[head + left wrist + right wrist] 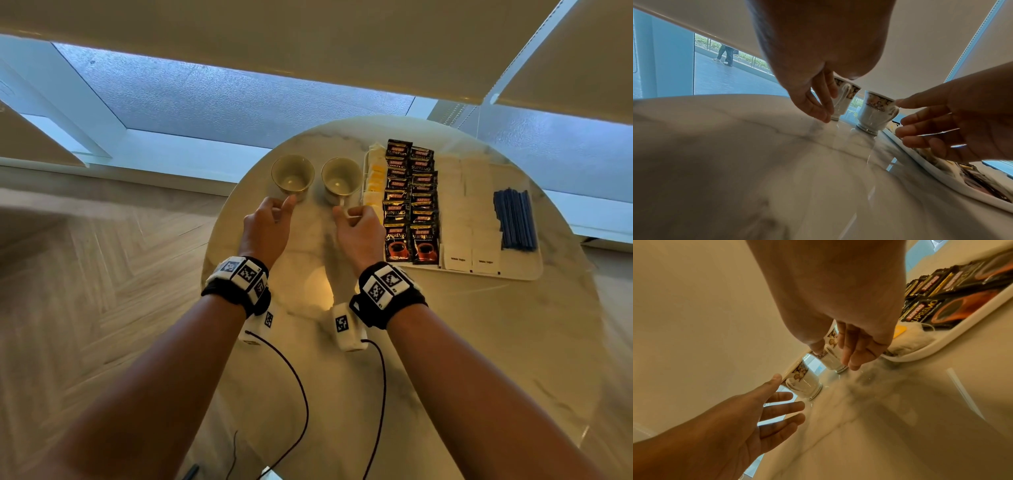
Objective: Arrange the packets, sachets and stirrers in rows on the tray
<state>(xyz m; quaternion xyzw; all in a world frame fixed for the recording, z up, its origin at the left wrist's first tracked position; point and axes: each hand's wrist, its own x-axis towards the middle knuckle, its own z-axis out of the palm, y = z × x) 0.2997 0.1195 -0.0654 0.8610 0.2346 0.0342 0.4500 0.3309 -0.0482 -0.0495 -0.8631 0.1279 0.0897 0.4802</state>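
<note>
Reaching at: two cups, one hand at each, on the marble table [445, 342]
Left hand [265, 222]: fingers straight and spread, one fingertip touching the left cup [293, 174] near its rim; holds nothing
Right hand [359, 229]: fingers loosely extended at the handle of the right cup [340, 180]; index tip at the rim; cannot tell whether the handle is pinched
Key relation: tray [534, 270] lies to the right of both hands; right hand is nearer, just beside its left edge; left hand well apart from it
Task things: all on the tray, none in the hands
Long axis: rows run away from the person; stirrers [513, 222] lie lengthwise the same way, at the tray's right end
Coffee packets [411, 205]: two rows, overlapped; roughly seven each, exact count unclear
Sugar sachets [469, 212]: two rows, white, overlapped; count not readable
Tea bags [373, 185]: one row along the left edge, yellow tags; count unclear
Stirrers count: one blue bundle, too tight to count
Cups count: two, upright, side by side, off the tray
Judgement: rows look finished; the hands are on the cups, not the tray goods
</note>
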